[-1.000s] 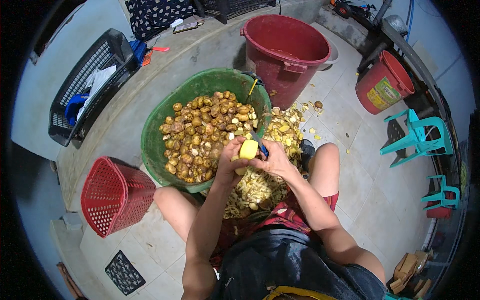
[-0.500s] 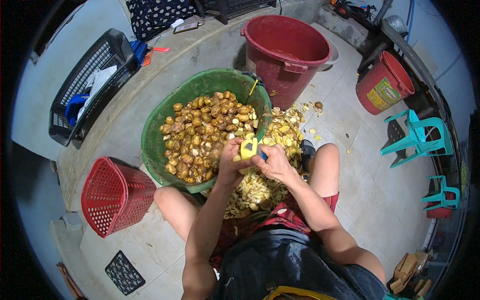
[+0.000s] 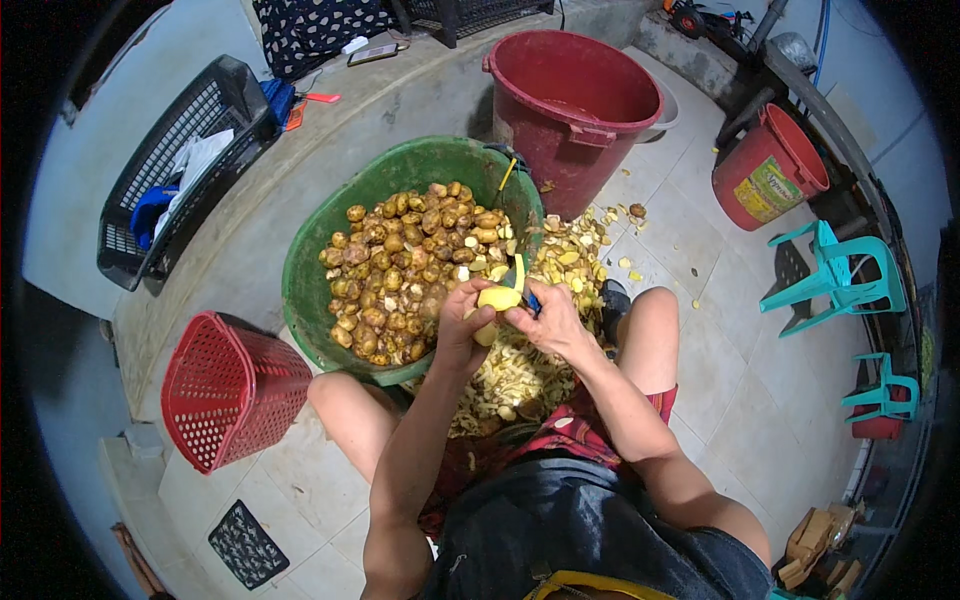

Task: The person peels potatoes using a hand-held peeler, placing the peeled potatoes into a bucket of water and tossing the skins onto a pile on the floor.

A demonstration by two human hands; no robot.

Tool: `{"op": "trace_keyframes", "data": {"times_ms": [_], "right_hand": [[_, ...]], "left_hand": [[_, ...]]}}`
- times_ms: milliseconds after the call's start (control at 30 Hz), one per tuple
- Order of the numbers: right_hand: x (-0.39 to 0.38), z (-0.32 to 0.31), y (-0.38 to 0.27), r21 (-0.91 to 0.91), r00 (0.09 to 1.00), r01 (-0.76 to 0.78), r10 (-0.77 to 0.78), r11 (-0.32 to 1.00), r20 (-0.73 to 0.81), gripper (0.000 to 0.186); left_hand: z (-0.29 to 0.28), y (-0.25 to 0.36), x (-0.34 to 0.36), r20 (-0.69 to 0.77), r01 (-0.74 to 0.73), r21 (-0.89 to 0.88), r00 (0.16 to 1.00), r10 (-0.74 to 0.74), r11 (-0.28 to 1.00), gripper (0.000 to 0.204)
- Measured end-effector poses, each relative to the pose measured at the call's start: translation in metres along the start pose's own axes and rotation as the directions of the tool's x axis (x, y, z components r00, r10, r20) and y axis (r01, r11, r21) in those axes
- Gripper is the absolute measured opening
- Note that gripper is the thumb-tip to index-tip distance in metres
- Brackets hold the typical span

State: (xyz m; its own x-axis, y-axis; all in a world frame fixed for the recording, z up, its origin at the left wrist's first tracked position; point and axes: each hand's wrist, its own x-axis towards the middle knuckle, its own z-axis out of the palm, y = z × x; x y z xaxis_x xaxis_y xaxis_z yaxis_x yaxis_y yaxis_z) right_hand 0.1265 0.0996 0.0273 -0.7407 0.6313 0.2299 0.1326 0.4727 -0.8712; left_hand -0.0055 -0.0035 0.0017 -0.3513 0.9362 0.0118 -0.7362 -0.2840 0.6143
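Note:
My left hand (image 3: 461, 322) is closed around a peeled yellow potato (image 3: 498, 298). Just below it, a second pale potato (image 3: 485, 333) shows against the same hand; whether the fingers grip it too is hard to tell. My right hand (image 3: 552, 322) grips a blue-handled knife (image 3: 534, 302), its thumb close to the potato. Mostly hidden, the blade has a yellow strip (image 3: 519, 272) standing up beside it. Beyond my hands, a green tub (image 3: 300, 290) holds many brown-skinned potatoes (image 3: 395, 265) and a few pale pieces. A heap of peelings (image 3: 520, 375) lies between my legs.
A large dark-red bin (image 3: 560, 150) stands behind the tub, with scattered peelings (image 3: 565, 255) before it. At left are a red perforated basket (image 3: 240, 390) and a black crate (image 3: 190, 150). On the right stand a red bucket (image 3: 765, 180) and turquoise chairs (image 3: 840, 270).
The potato has turned in my left hand, showing a smooth yellow side. The knife has shifted slightly right and a strip now rises by its blade. Tub and bins look unchanged.

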Motion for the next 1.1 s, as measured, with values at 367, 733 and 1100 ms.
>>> {"op": "trace_keyframes", "data": {"times_ms": [367, 733, 1100], "right_hand": [[0.003, -0.007, -0.008, -0.175, 0.997, -0.059, 0.067, 0.983, 0.04, 0.046], [-0.003, 0.005, -0.007, -0.096, 0.989, -0.127, 0.133, 0.987, 0.063, 0.039], [0.001, 0.0, -0.008, -0.076, 0.978, -0.186, 0.192, 0.98, 0.078, 0.049]], "left_hand": [[-0.007, 0.001, 0.0, 0.021, 0.0, 0.033, 1.0, 0.0, 0.999, 0.046], [0.001, 0.009, 0.001, -0.059, -0.069, 0.018, 0.996, 0.07, 0.997, 0.061], [-0.003, 0.012, -0.002, 0.094, 0.074, 0.011, 0.993, -0.075, 0.997, 0.074]]}}
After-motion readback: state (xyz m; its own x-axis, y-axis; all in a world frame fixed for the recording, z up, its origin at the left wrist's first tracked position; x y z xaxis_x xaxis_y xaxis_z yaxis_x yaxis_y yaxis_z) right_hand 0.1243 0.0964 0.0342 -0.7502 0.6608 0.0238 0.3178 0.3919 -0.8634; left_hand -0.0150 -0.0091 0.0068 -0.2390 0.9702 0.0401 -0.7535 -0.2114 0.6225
